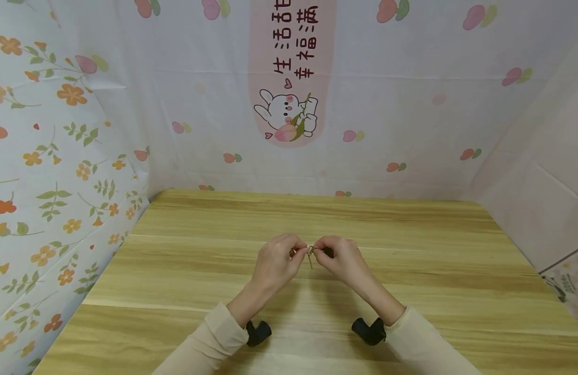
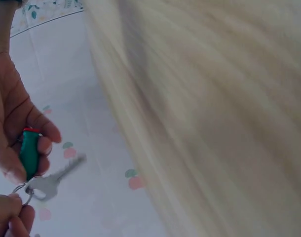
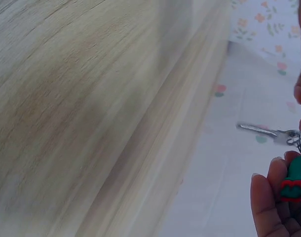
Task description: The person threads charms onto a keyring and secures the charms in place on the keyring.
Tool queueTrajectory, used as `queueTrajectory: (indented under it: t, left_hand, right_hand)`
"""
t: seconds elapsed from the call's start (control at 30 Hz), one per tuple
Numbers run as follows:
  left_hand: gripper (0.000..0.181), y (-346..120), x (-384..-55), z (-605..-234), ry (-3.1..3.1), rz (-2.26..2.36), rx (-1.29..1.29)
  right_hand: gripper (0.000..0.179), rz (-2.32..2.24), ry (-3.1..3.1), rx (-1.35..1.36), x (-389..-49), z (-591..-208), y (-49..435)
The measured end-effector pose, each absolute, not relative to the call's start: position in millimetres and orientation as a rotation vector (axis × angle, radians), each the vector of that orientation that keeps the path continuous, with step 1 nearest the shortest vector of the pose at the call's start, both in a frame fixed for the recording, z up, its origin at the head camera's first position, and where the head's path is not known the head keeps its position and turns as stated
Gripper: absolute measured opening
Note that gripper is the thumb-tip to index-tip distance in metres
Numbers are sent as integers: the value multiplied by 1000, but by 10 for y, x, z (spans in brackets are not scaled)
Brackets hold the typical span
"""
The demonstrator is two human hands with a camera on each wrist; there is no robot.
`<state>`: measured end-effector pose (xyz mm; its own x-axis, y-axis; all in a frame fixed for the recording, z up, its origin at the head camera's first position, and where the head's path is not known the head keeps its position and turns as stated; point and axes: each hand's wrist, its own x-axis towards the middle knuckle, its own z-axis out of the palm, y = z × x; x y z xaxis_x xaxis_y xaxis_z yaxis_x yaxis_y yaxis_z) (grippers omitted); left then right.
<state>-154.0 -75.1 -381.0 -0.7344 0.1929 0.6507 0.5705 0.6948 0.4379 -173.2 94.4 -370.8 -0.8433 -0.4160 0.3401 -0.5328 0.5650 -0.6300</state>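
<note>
Above the table, both hands meet at a small metal key [image 1: 310,260]. My left hand [image 1: 276,264] pinches the split ring [image 2: 29,200] between thumb and fingertips; the key [image 2: 56,181] hangs from that ring. My right hand [image 1: 343,259] holds a green keychain charm [image 2: 29,157] with a red edge, thumb and fingers curled round it. In the right wrist view, a short chain [image 3: 300,144] joins the charm [image 3: 294,178] to the ring side, and the key [image 3: 261,130] sticks out sideways. The charm is mostly hidden by the fingers in the head view.
A wood-grain table [image 1: 176,281] spreads under both hands. Patterned cloth [image 1: 200,104] hangs behind it, with a floral cloth [image 1: 59,208] along the left side. Black wrist devices [image 1: 259,333] sit at both cuffs.
</note>
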Motion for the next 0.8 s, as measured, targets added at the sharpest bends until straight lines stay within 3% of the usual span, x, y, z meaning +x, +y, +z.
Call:
queueTrajectory:
  t: [0.17, 0.43, 0.8]
  left_hand:
    - [8, -753, -1527, -3856, -2323, -886, -606]
    - [5, -726, -1517, -3762, -2412, -732, -658]
    - [14, -734, -1539, -3763, -2334, -735, -653]
  right_hand:
    - [13, 1125, -2635, 784, -1716, -3696, 943]
    - [12, 710, -2473, 847, -1667, -3700, 897]
    - [11, 964, -2630, 772, -1687, -3652, 913]
